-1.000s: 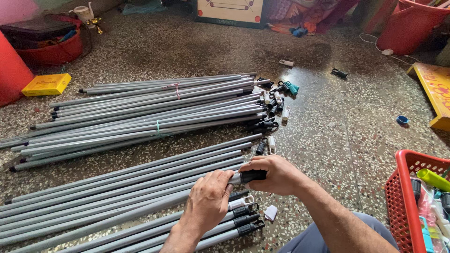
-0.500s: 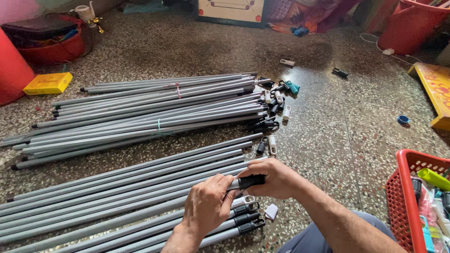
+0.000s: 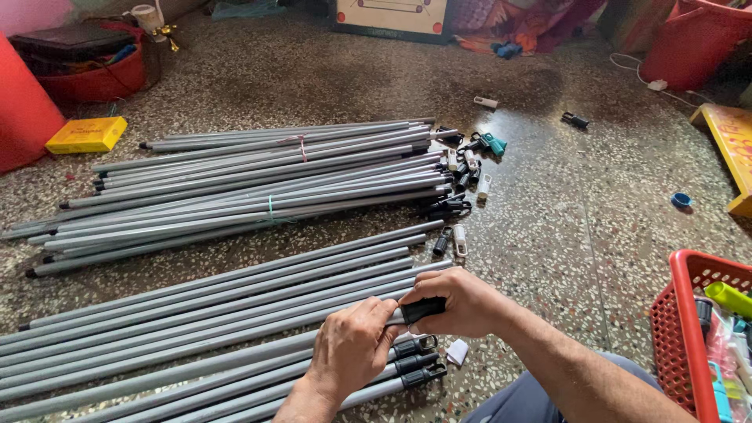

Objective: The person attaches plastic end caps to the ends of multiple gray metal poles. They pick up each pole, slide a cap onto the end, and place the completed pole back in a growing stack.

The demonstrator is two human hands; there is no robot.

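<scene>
My left hand [image 3: 352, 345] grips a grey pole [image 3: 235, 329] near its right end, among several grey poles laid side by side on the floor. My right hand [image 3: 458, 301] is closed around a black end cap [image 3: 423, 309] at that pole's tip. Just below my hands, three poles with black end fittings [image 3: 415, 362] lie together. A second, larger pile of grey poles [image 3: 258, 188] sits further away, bound with thin bands.
Loose black, white and teal fittings [image 3: 470, 168] lie at the far pile's right end. A red mesh basket [image 3: 705, 329] stands at right, a yellow box [image 3: 86, 135] and red tub [image 3: 94, 74] at left, a yellow stool [image 3: 728, 149] at far right.
My hands have stayed on the same pole end, shifting only slightly; my right hand's fingers have turned a little around the black cap.
</scene>
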